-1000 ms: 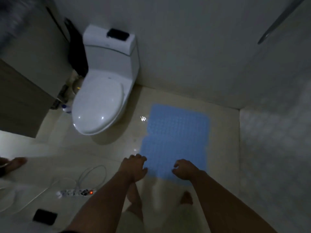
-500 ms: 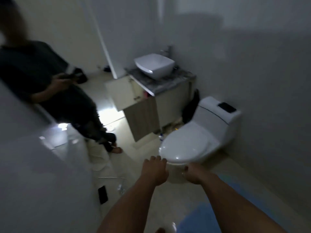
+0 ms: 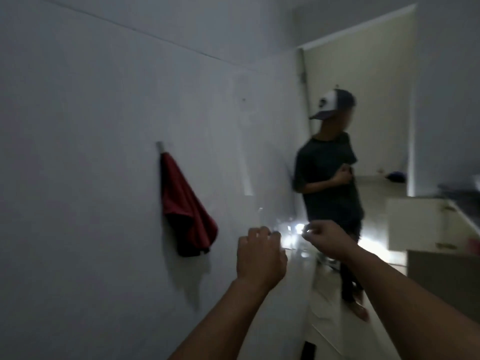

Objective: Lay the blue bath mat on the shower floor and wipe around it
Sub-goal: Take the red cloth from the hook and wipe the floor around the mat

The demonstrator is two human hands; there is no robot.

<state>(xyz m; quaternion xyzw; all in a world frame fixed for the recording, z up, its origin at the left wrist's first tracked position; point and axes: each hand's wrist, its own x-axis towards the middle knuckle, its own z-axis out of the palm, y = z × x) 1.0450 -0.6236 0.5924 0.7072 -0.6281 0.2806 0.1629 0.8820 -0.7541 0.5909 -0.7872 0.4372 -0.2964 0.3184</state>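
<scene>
— Nearest the camera?
— Two bare forearms reaching forward. Left hand (image 3: 259, 253) half curled, grip narrow, holding nothing. Right hand (image 3: 324, 236) just beside it, fingers bent inward; grip state impossible to tell through the blur.
— And the blue bath mat?
— Nowhere in view. Only a strip of pale floor (image 3: 327, 331) low down, with a small dark object (image 3: 309, 350) lying at the bottom edge.
— Left of the hands?
— A red cloth (image 3: 185, 206) hanging from a wall hook (image 3: 160, 145) on the plain wall (image 3: 78, 152), close to the left hand but apart from it.
— Further back?
— A second person (image 3: 328, 183) in a dark shirt and cap, leaning by the wall, standing in the passage beyond both hands. Bright glare on the floor near the feet.
— To the right?
— A pale cabinet (image 3: 420, 224) with its door open, under a dark desk top (image 3: 465, 201). Beyond that, a lit doorway (image 3: 363, 100).
</scene>
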